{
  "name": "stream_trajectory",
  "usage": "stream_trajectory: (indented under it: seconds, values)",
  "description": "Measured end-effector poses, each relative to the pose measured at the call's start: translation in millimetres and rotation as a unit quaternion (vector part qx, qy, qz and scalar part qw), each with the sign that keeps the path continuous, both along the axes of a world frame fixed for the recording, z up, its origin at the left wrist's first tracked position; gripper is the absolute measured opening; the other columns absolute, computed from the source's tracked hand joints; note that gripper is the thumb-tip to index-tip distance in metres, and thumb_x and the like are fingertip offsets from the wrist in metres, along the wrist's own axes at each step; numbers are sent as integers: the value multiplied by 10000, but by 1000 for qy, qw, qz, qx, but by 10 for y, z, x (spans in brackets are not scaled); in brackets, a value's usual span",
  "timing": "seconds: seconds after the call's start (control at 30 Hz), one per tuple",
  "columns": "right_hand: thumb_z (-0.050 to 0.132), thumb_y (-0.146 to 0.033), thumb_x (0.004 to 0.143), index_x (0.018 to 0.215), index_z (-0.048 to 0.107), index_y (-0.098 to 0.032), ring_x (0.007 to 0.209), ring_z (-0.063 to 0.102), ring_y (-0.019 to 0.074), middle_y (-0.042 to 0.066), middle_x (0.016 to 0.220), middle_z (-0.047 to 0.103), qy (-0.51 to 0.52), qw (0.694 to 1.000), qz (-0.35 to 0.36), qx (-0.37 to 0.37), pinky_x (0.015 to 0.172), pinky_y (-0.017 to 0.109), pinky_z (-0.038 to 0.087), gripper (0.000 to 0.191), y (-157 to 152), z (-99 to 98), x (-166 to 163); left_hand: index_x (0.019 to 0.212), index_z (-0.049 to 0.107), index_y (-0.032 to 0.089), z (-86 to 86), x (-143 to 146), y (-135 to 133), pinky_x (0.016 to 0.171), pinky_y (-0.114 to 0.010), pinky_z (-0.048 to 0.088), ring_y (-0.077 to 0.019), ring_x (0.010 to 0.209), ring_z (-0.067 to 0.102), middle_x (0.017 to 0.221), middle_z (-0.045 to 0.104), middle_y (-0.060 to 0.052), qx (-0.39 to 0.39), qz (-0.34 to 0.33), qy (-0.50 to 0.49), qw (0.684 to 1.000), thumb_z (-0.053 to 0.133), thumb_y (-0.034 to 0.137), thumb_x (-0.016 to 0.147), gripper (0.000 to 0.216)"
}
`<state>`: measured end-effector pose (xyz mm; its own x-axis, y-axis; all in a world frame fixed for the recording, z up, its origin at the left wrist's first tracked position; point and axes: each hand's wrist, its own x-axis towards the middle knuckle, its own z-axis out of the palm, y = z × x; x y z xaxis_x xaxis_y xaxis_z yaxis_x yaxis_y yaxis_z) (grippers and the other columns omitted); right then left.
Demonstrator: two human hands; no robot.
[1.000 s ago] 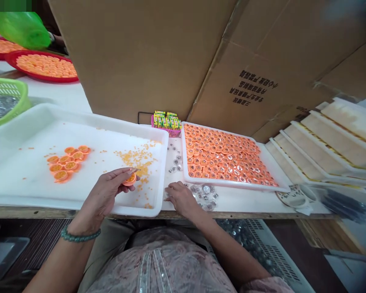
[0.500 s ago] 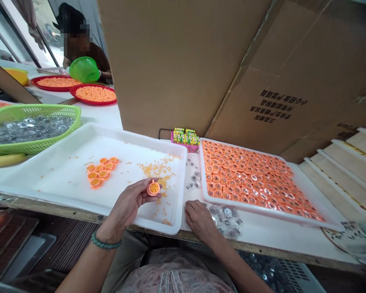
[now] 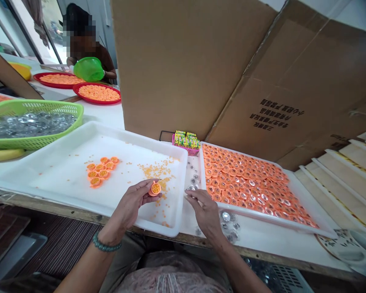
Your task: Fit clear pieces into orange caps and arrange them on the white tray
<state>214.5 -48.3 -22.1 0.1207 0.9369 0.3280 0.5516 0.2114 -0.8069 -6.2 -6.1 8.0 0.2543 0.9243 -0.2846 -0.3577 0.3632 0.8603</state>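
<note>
My left hand (image 3: 136, 199) pinches a small orange plastic cup (image 3: 155, 189) with a handle-like tab, filled with tiny yellow beads, above the right end of a white tray (image 3: 64, 195). Loose yellow beads (image 3: 154, 170) are scattered on the tray, and several filled orange cups (image 3: 102, 171) stand grouped at its middle. Just right of the tray rim, my right hand (image 3: 203, 205) has its thumb and fingers pinched on a small clear plastic disc (image 3: 190, 188), partly hidden. More clear discs (image 3: 230, 224) with dark prints lie beside its wrist.
At right, another white tray (image 3: 212, 201) holds many orange pieces under clear covers. A pink basket (image 3: 193, 152) of small yellow-green packs stands by the cardboard (image 3: 183, 69). A green basket (image 3: 49, 140) holds clear parts. Across the table, a person (image 3: 106, 61) holds a green bowl (image 3: 88, 69).
My right hand has risen from the discs at the table edge toward the tray rim, its fingers now pinched. My left hand keeps the filled cup in nearly the same place.
</note>
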Motion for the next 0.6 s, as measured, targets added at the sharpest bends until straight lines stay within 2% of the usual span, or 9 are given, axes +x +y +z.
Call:
stream_trajectory:
  seconds: [0.1, 0.23, 0.33, 0.5, 0.6]
  values:
    - [634, -264, 779, 891, 677, -235, 771, 597, 145, 5, 823, 658, 161, 983, 53, -67, 735, 288, 479, 123, 132, 229, -225, 1063, 638, 116, 3, 2, -1, 878, -384, 479, -228, 861, 640, 949, 684, -91, -4, 4, 5, 1000, 631, 357, 772, 377]
    - [671, -244, 724, 879, 647, -221, 647, 576, 107, -23, 751, 626, 306, 936, 127, -117, 639, 254, 495, 158, 247, 321, -459, 1033, 647, 116, -6, 5, -3, 870, -379, 480, -229, 881, 629, 951, 683, -95, 4, 0, -2, 1000, 628, 366, 770, 363]
    - [666, -226, 720, 870, 638, -206, 645, 576, 101, -21, 744, 614, 327, 923, 159, -130, 634, 247, 493, 154, 283, 336, -529, 1015, 652, 118, -24, 7, 1, 851, -371, 488, -224, 875, 623, 947, 685, -96, 10, -2, -5, 1000, 628, 364, 769, 349]
    - [669, -166, 704, 790, 616, -198, 647, 548, 91, -33, 697, 587, 307, 923, 187, -139, 627, 223, 473, 106, 327, 379, -549, 1018, 653, 130, -33, 10, 3, 817, -346, 497, -212, 864, 612, 924, 689, -87, 11, -1, 5, 1000, 620, 367, 773, 343]
    - [644, -157, 725, 893, 637, -220, 692, 549, 98, -25, 741, 582, 274, 930, 202, -136, 643, 226, 478, 179, 355, 404, -546, 1016, 657, 138, -21, 12, 2, 804, -336, 500, -212, 867, 611, 926, 687, -80, 17, -8, 2, 1000, 622, 363, 771, 334]
